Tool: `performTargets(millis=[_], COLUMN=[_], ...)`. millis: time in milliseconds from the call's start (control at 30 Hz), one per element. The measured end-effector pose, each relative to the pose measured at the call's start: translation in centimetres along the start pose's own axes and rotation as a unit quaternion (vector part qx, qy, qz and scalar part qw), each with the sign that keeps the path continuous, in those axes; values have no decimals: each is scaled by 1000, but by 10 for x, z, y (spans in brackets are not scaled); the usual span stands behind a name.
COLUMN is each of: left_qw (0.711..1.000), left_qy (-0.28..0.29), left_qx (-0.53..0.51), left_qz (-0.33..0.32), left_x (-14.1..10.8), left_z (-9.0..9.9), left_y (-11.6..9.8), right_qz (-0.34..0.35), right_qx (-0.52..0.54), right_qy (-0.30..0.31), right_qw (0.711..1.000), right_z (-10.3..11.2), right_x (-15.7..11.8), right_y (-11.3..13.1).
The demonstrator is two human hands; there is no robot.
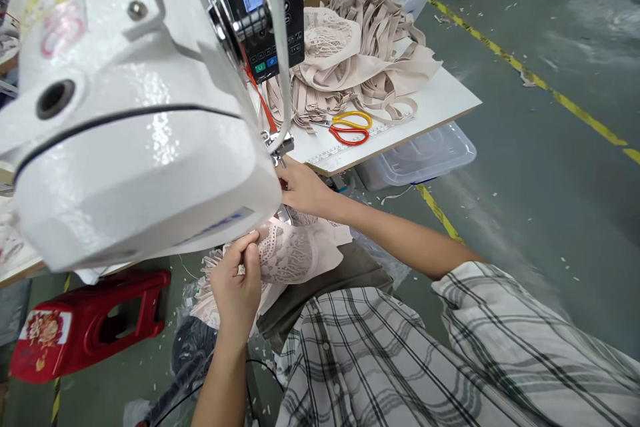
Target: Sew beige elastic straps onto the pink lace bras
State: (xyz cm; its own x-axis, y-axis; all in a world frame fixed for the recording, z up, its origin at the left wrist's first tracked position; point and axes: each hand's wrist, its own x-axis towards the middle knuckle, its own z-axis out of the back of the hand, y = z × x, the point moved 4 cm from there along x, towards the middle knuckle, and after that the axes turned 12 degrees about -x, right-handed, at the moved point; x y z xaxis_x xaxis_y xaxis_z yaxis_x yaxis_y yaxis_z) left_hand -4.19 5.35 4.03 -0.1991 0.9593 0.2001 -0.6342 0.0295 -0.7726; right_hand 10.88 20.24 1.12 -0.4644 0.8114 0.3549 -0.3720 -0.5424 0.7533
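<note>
A pale pink lace bra (290, 253) hangs below the head of a white sewing machine (150, 167), its cup spread over my lap. My left hand (239, 273) pinches the cup's edge between thumb and fingers, just under the machine head. Beside the needle area, my right hand (305, 190) has its fingers curled, with the tips partly hidden behind the machine. What those fingers hold cannot be made out. A metal presser part (285, 215) shows between the two hands.
Yellow-and-red handled scissors (350, 128) lie on the white table (450, 103) near a heap of beige straps and lace pieces (370, 47). A control panel (270, 13) stands behind the machine. Clear plastic bins (425, 153) and a red stool (95, 327) are on the floor.
</note>
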Motion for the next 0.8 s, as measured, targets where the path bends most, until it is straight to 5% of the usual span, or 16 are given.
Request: performTargets(millis=[333, 500, 633, 800], left_qw=[999, 998, 974, 962], left_qy=[-21, 9, -65, -5], left_qx=[-17, 28, 123, 182], left_qz=[29, -46, -179, -202], left_x=[-2, -11, -20, -24], left_z=[-6, -14, -24, -49], left_y=[7, 3, -14, -28], right_qz=[-13, 8, 17, 4], right_qx=[-6, 0, 0, -23], right_qy=[-10, 1, -4, -14], right_qw=[1000, 1000, 1000, 1000], right_z=[-2, 4, 5, -1], right_x=[-1, -7, -8, -5], right_y=[2, -1, -4, -5])
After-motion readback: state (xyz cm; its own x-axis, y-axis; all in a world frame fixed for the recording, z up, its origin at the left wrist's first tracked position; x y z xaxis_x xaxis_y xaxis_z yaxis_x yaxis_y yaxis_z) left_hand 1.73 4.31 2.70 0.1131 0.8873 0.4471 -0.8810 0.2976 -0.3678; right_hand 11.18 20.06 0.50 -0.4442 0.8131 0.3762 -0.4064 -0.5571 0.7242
